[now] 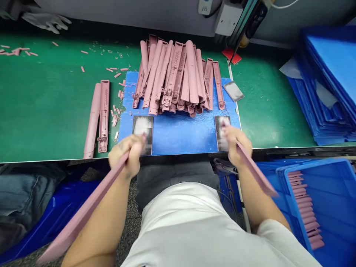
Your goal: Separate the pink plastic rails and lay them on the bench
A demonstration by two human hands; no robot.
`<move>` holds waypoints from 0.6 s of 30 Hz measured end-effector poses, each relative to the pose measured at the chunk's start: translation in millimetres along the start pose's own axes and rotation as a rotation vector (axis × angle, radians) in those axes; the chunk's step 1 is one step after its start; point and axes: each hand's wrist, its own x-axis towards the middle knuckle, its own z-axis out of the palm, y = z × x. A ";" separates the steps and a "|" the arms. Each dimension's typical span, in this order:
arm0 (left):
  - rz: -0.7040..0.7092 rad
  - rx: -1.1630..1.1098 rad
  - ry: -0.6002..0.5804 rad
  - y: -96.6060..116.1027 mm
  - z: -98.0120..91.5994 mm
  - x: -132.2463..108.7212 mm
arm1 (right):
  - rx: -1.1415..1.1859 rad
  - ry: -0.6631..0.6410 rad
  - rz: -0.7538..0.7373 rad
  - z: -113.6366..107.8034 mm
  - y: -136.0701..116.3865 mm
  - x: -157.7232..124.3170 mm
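My left hand (126,154) is closed around a long pink plastic housing part (80,215), which slants down to the lower left past my forearm. My right hand (239,146) grips another pink plastic housing part (257,172) that points down to the right; both are a little blurred. The front ends of the two parts reach over two dark, whitish-worn rectangular pads, a left pad (148,142) and a right pad (221,142), on a blue sheet (183,139). Whether the ends touch the pads I cannot tell. Behind lies a heap of similar pink parts (175,74).
Two pink parts (104,115) lie left on the green table (50,111), near small pink scraps (115,118). A loose grey pad (234,91) rests to the right. Blue stacked sheets (330,85) stand far right, above a blue bin (336,207) holding a row of pink parts.
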 end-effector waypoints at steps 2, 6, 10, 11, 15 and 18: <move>0.023 -0.097 -0.045 5.5 -18.4 -30.7 | 0.089 0.124 0.021 -20.4 -13.9 -31.8; -0.298 -0.250 -0.081 13.3 -35.1 -47.0 | 0.104 0.197 0.319 -40.8 -20.9 -41.1; -0.502 -0.205 -0.005 25.3 -34.7 -42.9 | 0.241 0.022 0.582 -40.7 -17.8 -26.1; -0.521 -0.220 -0.007 29.9 -34.2 -42.2 | 0.300 -0.019 0.615 -40.6 -19.1 -23.9; -0.508 -0.325 0.013 47.5 -32.4 -34.3 | 0.448 -0.048 0.594 -43.8 -29.6 -19.9; -0.399 -0.200 0.034 51.2 -36.5 -17.6 | 0.233 0.031 0.470 -45.6 -31.8 -12.5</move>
